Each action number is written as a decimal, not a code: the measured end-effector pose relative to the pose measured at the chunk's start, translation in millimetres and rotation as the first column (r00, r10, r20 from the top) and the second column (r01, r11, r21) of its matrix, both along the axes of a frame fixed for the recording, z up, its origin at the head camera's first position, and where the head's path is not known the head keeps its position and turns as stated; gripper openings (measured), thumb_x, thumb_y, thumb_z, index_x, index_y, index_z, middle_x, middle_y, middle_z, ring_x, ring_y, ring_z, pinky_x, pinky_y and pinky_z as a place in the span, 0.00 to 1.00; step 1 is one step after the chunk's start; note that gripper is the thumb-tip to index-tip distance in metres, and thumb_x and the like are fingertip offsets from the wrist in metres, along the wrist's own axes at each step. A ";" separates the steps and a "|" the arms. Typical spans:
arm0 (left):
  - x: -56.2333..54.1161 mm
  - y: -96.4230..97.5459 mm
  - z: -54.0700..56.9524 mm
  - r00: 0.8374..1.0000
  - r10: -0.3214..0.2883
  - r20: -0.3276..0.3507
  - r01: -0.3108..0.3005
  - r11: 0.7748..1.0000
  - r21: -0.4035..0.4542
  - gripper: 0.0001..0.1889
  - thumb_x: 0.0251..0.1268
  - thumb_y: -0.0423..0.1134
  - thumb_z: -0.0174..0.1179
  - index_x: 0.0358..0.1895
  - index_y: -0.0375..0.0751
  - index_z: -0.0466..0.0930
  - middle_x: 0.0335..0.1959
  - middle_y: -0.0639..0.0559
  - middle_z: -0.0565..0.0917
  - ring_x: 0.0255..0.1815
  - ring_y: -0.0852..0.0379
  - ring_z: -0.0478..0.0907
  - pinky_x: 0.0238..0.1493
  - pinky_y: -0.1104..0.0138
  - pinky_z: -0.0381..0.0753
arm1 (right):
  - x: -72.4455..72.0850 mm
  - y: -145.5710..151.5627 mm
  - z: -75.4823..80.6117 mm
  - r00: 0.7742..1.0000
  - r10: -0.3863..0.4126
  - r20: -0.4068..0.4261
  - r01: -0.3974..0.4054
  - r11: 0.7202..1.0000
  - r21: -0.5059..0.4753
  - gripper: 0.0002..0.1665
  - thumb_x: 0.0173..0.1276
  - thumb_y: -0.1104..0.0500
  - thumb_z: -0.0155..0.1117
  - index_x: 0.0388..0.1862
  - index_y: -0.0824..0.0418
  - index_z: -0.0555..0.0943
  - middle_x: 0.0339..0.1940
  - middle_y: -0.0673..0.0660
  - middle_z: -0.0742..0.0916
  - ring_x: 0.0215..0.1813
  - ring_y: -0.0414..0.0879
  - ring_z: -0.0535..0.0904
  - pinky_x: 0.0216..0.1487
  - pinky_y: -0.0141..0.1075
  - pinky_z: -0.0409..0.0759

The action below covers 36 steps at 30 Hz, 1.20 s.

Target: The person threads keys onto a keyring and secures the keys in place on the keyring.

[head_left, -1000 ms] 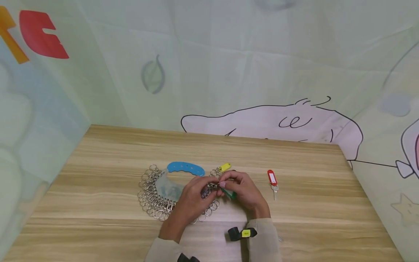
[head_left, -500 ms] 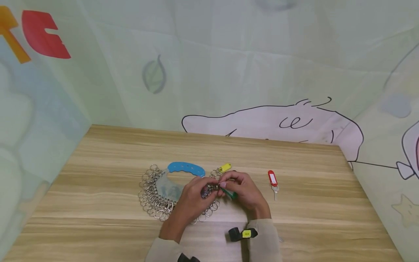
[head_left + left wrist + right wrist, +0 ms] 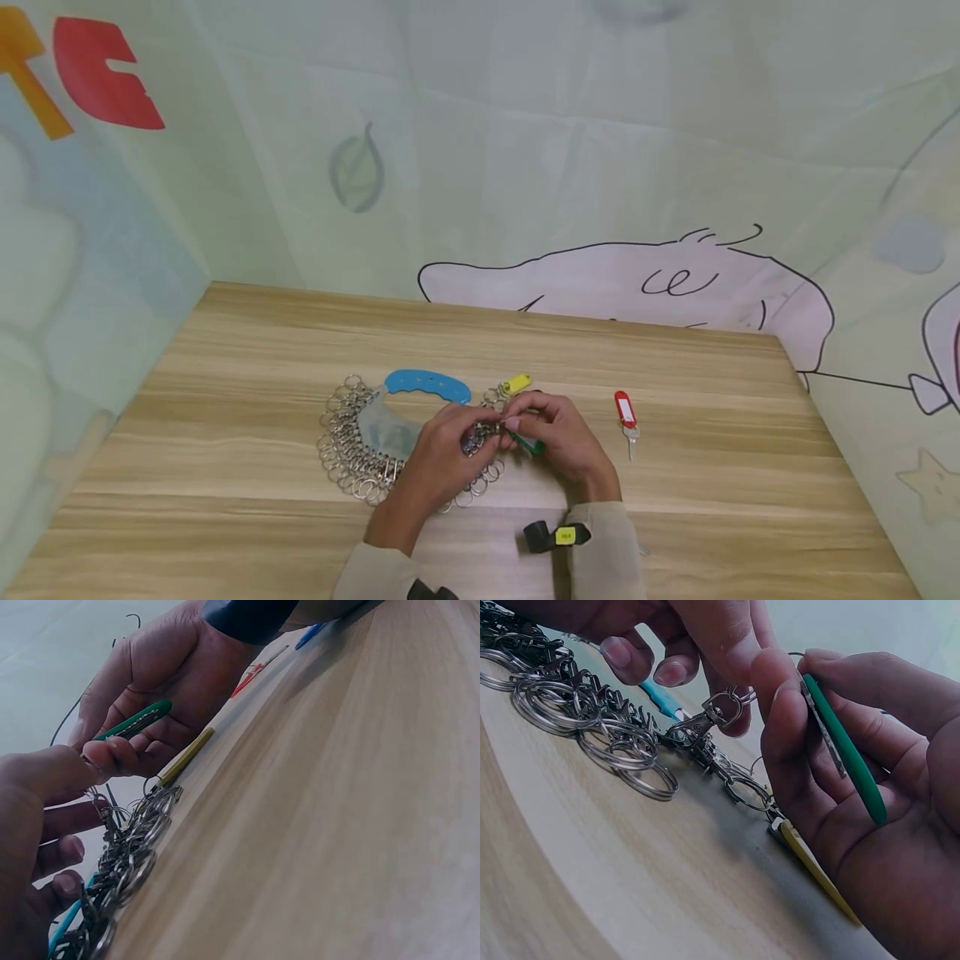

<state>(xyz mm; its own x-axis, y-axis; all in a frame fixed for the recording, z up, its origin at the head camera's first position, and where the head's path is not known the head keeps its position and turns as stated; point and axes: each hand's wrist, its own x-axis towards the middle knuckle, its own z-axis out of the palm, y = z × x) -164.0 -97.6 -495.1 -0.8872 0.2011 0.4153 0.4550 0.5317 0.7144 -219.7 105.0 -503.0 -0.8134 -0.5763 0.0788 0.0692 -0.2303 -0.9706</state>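
The right hand (image 3: 558, 433) pinches the green tag (image 3: 847, 750), now turned edge-on, seemingly mid-adjustment, beside the left hand (image 3: 441, 452) pinching a metal ring (image 3: 748, 697).

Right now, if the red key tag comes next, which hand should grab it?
Probably the right hand: it's nearer the red key tag, which lies on that side. The left hand is farther off. The right holds the green tag, though, so it may have to let go first.

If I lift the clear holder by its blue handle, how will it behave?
The clear holder may feel heavy for its size, given the many metal rings along its edge. Those rings will likely swing, being joined by small clips.
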 end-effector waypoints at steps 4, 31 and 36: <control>0.2 0.4 0.5 1.000 0.000 -0.002 0.000 1.000 -0.003 0.16 0.59 0.36 0.73 0.51 0.45 0.85 0.48 0.57 0.86 0.50 0.62 0.77 0.49 0.66 0.80 | 0.1 0.2 -1.0 1.000 0.004 -0.011 -0.004 1.000 0.000 0.06 0.71 0.72 0.61 0.42 0.77 0.79 0.38 0.63 0.85 0.36 0.49 0.85 0.43 0.39 0.83; 1.4 0.5 2.7 0.999 0.015 0.032 -0.014 1.000 -0.021 0.13 0.63 0.40 0.71 0.49 0.44 0.86 0.44 0.56 0.86 0.44 0.60 0.79 0.43 0.66 0.81 | 0.3 0.1 -1.4 0.999 0.006 -0.036 -0.006 1.000 0.010 0.08 0.71 0.71 0.61 0.42 0.80 0.77 0.37 0.63 0.86 0.35 0.49 0.85 0.43 0.39 0.83; -0.3 -0.3 2.1 1.000 -0.005 0.011 0.005 0.999 -0.033 0.19 0.60 0.38 0.72 0.55 0.44 0.84 0.47 0.56 0.85 0.43 0.59 0.78 0.43 0.66 0.80 | -0.4 -0.9 0.3 1.000 -0.004 -0.015 0.004 1.000 0.022 0.09 0.71 0.70 0.61 0.42 0.79 0.78 0.35 0.63 0.86 0.34 0.49 0.85 0.41 0.38 0.82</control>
<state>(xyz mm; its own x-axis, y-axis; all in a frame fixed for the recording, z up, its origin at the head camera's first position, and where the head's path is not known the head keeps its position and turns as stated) -164.3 -97.9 -493.0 -0.8906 0.2187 0.3988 0.4498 0.5527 0.7016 -220.2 104.1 -502.7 -0.8144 -0.5750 0.0779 0.0542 -0.2090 -0.9764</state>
